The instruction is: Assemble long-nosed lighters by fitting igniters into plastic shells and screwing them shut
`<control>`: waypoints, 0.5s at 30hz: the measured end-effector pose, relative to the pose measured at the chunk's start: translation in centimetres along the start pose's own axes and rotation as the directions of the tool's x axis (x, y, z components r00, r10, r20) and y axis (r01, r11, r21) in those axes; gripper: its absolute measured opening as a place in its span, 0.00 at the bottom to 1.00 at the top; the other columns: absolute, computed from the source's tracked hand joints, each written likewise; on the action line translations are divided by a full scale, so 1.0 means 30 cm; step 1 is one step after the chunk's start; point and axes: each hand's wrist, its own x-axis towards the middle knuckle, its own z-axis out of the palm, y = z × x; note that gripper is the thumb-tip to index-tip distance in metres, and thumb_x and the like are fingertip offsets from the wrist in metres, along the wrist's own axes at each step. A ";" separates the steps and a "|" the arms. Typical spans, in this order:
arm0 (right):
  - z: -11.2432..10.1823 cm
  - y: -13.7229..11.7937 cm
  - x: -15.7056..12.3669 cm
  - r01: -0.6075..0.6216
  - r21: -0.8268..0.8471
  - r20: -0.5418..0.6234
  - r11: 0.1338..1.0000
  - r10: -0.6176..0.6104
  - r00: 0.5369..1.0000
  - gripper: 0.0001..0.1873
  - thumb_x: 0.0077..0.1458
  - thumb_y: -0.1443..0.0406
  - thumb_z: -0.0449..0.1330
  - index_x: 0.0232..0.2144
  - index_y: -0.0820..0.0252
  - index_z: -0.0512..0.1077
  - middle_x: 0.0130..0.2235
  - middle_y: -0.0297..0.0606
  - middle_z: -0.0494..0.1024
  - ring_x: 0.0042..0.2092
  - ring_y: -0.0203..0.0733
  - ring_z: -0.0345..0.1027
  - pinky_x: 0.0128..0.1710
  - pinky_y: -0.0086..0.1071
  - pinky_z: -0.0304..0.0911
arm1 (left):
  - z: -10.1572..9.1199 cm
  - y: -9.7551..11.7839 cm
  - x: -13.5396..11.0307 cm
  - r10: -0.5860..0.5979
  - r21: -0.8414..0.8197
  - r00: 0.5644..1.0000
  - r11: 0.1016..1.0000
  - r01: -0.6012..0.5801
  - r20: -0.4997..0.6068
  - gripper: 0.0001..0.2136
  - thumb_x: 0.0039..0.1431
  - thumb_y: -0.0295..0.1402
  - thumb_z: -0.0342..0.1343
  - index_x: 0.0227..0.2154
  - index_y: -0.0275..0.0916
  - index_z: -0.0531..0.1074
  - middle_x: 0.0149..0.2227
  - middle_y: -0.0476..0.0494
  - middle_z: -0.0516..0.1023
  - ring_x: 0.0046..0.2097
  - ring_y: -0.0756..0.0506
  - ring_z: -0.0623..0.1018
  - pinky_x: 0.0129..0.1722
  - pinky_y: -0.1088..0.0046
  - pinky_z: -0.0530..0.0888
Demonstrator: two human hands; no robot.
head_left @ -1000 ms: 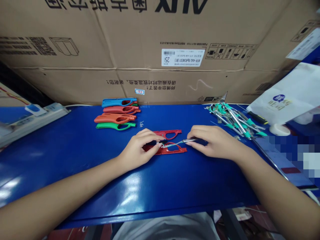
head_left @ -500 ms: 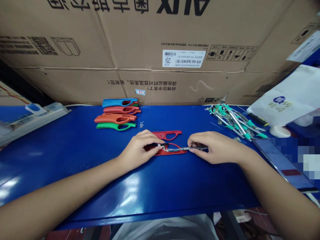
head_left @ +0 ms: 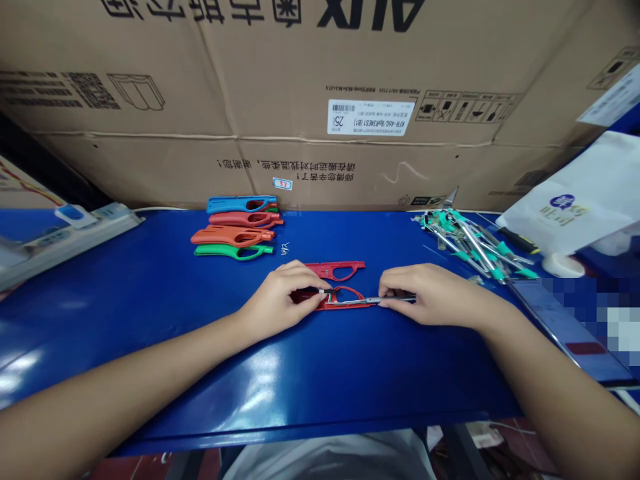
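Observation:
Two red plastic handle shells lie mid-table: one [head_left: 336, 269] farther back, one [head_left: 345, 301] under my hands. A thin metal rod with a wire part [head_left: 370, 300] lies along the nearer shell. My left hand [head_left: 283, 293] pinches its left end over the shell, fingers closed. My right hand [head_left: 425, 293] pinches the rod's right end, fingers closed.
Several coloured handles [head_left: 235, 227] (blue, red, orange, green) lie at the back left. A pile of metal rods with teal grips [head_left: 473, 243] sits at the back right, by a white bag [head_left: 575, 200]. A large cardboard box [head_left: 320, 100] walls the back. A power strip [head_left: 60, 233] lies left.
The metal rod has come down from a tilt and now lies flat along the nearer red shell; my right hand lowered and shifted slightly with it.

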 end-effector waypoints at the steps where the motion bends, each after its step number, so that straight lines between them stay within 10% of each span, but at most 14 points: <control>1: 0.001 0.001 0.001 0.006 -0.002 0.002 1.000 -0.006 1.000 0.03 0.62 0.65 0.60 0.35 0.55 0.74 0.34 0.33 0.79 0.32 0.38 0.69 0.30 0.31 0.55 | 0.000 -0.001 0.000 -0.002 -0.001 1.000 1.000 0.002 0.001 0.06 0.63 0.30 0.61 0.41 0.41 0.82 0.37 0.43 0.85 0.39 0.44 0.80 0.42 0.65 0.76; 15: 0.001 -0.012 0.002 0.034 -0.113 0.037 0.993 -0.030 0.999 0.08 0.65 0.65 0.58 0.34 0.56 0.75 0.35 0.34 0.79 0.34 0.40 0.70 0.31 0.33 0.55 | 0.001 0.001 0.003 -0.004 -0.012 1.000 1.000 0.004 0.005 0.05 0.63 0.29 0.62 0.39 0.41 0.81 0.37 0.45 0.85 0.39 0.45 0.80 0.41 0.67 0.75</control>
